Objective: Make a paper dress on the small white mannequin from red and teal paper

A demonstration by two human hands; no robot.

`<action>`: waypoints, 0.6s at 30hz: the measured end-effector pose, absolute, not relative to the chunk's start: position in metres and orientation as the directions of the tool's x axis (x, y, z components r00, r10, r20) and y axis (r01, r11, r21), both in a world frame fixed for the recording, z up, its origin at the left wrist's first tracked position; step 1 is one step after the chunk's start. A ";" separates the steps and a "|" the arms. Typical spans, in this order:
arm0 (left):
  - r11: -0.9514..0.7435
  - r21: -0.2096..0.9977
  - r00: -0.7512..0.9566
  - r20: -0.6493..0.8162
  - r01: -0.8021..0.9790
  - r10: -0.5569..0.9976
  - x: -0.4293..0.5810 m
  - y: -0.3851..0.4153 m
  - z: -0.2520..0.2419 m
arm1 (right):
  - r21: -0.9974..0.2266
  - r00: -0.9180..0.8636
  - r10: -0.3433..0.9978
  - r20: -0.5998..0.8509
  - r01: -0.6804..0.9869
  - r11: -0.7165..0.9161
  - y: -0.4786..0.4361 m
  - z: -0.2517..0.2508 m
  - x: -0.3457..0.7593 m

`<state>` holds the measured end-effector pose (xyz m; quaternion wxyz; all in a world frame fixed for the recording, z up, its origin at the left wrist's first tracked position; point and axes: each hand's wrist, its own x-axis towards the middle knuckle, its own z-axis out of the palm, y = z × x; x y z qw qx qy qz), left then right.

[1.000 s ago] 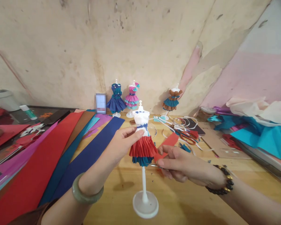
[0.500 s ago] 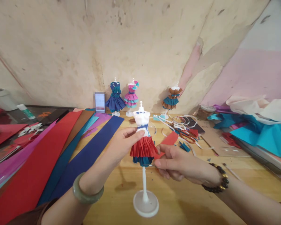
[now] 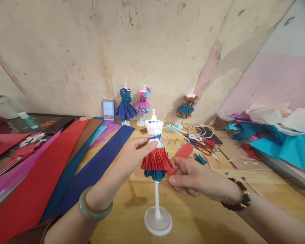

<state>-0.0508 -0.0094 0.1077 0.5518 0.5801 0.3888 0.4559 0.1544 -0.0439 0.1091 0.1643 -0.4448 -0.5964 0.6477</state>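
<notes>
A small white dress form (image 3: 154, 128) stands upright on a round base (image 3: 158, 221), with dark blue marks at its neckline and waist. Around its hips sits a pleated red paper skirt (image 3: 155, 158) over a teal paper layer (image 3: 156, 175). My left hand (image 3: 138, 150) is closed round the form's waist, thumb in front. At the skirt's right side, my right hand (image 3: 189, 176) pinches the loose end of the red paper strip (image 3: 172, 169). A thin pale rod (image 3: 163, 182) also sticks out from these fingers, below the teal hem; its kind is unclear.
Three dressed forms, blue (image 3: 125, 106), pink (image 3: 142, 103) and brown-teal (image 3: 186, 106), stand along the wall beside a phone (image 3: 108, 110). Long coloured paper strips (image 3: 99, 162) lie left. Orange-handled scissors (image 3: 203, 148) and paper scraps lie right, with crumpled turquoise paper (image 3: 289, 145) beyond.
My right hand has shifted slightly right and down. The thin rod's tip has dropped from the teal hem to just below it. My left hand stays in place on the form.
</notes>
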 end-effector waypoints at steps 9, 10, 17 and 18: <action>-0.201 0.974 0.163 0.182 0.106 0.970 -0.050 -0.012 0.111 | -0.918 -0.474 0.801 -0.366 0.325 -0.227 -0.052 0.107 0.161; -0.208 0.972 0.170 0.188 0.111 0.967 -0.050 -0.012 0.111 | -0.920 -0.475 0.799 -0.369 0.307 -0.243 -0.052 0.106 0.162; -0.240 0.963 0.195 0.213 0.124 0.957 -0.048 -0.013 0.108 | -0.917 -0.484 0.786 -0.386 0.297 -0.267 -0.048 0.107 0.161; -0.233 0.966 0.191 0.208 0.116 0.959 -0.048 -0.013 0.108 | -0.916 -0.490 0.782 -0.386 0.305 -0.261 -0.048 0.107 0.160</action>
